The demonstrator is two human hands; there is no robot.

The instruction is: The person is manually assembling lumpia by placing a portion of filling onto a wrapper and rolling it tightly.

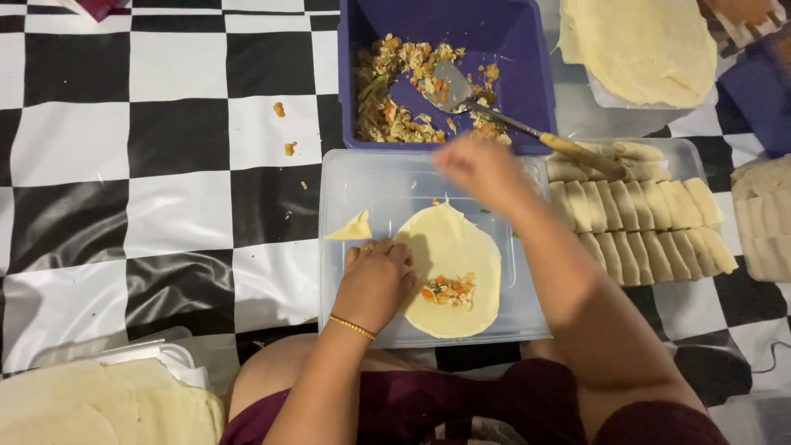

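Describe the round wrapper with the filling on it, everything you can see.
The round wrapper is a thin, pale yellow dough sheet lying flat on an upturned clear plastic lid. A small mound of chopped filling, orange, green and pale bits, sits on its lower middle. Its top edge rises to a slight point. The left hand rests on its left edge; the blurred right hand hovers above its top.
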